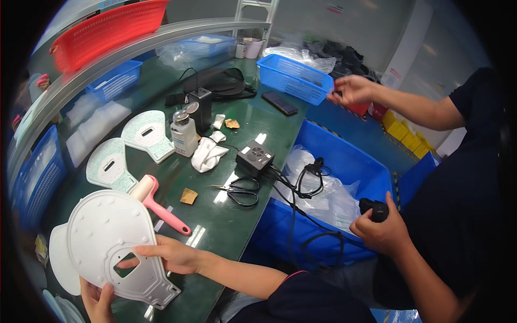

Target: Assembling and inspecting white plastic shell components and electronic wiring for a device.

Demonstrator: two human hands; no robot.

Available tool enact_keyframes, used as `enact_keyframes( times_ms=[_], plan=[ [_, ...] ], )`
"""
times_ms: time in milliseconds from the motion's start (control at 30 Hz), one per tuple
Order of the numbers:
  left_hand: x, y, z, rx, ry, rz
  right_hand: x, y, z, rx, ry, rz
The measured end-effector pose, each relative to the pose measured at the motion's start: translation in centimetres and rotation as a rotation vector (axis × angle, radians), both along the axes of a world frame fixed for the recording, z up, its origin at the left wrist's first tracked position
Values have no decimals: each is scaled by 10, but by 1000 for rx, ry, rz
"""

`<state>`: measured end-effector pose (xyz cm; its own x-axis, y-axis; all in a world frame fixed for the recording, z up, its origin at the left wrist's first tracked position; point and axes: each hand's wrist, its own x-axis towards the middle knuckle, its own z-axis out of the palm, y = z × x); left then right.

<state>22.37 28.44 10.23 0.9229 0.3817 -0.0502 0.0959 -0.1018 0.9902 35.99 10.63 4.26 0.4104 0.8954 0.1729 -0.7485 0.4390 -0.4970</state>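
A white plastic panel (107,231), rounded with a narrower foot and a rectangular opening, is held tilted over the bench at the lower left. My left hand (98,301) grips its lower edge, thumb on the face. From the right, my right hand (175,255) closes on it beside the opening, with a fingertip showing through the hole. Behind it sits another white panel (62,258), partly covered. Just beyond are a sticky roller (167,212) with a pink handle and two pale green patterned panels, one nearer (111,167) and one farther (145,132).
On the green bench (215,231) are scissors (237,191), a pump bottle (184,134), a black fan box (254,156) and a phone (279,103). A co-worker's hand (385,226) holds a black object over a blue bin (371,172); another reaches by a blue basket (293,78).
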Motion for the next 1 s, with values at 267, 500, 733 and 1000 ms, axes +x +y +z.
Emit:
enact_keyframes(
  times_ms=[267,500,733,1000],
  plan=[
    [4,-12,10,-55,-4,1,1,-3,4,-7,-1,-4],
    [10,-5,1,-256,-18,-38,1,-2,-5,-106,38,-48],
    [5,8,2,-384,-109,-173,-10,9,3,-120,-121,-171],
    [2,11,-2,-404,-65,-215,-11,7,-17,-233,-140,-248]
  ],
)
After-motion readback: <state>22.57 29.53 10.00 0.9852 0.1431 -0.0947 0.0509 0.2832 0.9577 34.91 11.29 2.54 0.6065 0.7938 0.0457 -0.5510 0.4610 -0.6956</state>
